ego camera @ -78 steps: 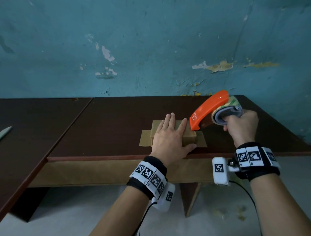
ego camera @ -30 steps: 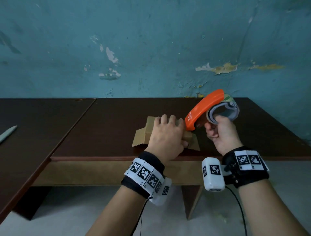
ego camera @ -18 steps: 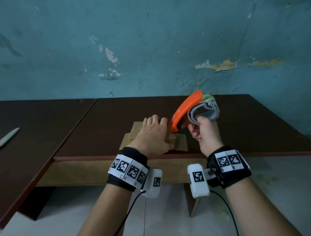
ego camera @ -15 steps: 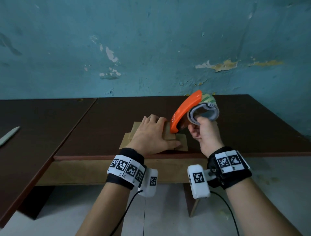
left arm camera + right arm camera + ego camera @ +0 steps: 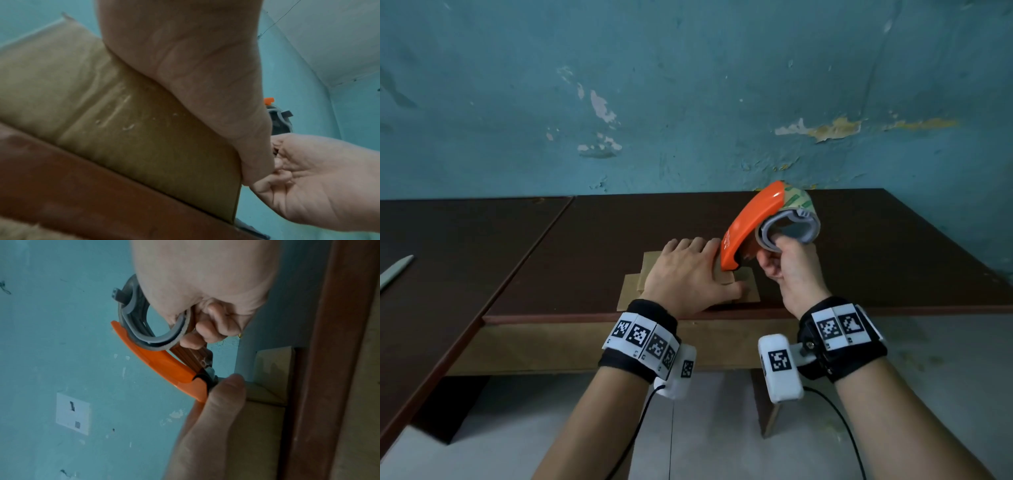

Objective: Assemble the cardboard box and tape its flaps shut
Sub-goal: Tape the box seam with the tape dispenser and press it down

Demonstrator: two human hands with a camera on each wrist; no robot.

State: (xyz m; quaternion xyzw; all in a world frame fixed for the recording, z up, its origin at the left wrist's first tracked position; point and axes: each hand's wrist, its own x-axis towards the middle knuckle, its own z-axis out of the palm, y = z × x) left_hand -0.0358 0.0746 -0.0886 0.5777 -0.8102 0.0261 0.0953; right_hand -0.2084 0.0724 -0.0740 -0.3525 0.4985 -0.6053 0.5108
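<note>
A small brown cardboard box (image 5: 650,265) lies near the front edge of the dark table, with flaps (image 5: 748,289) spread flat on both sides. My left hand (image 5: 688,270) lies flat on top of it and presses it down, thumb along the near side (image 5: 255,154). My right hand (image 5: 791,270) grips the orange tape dispenser (image 5: 750,222) by its grey roll ring (image 5: 144,331). The dispenser's nose (image 5: 201,386) rests on the box top right beside my left fingers. The box (image 5: 144,129) fills the left wrist view, and its seam is hidden under my hand.
The brown table (image 5: 859,257) runs back to a peeling blue wall (image 5: 688,102). A second table (image 5: 448,274) joins it on the left and carries a pale flat tool (image 5: 395,270). The box sits close to the table's front edge (image 5: 893,310).
The box has gone from skewed and gripped to lying square under my flattened left hand. My right hand has brought the dispenser left and down, so its nose meets the box top.
</note>
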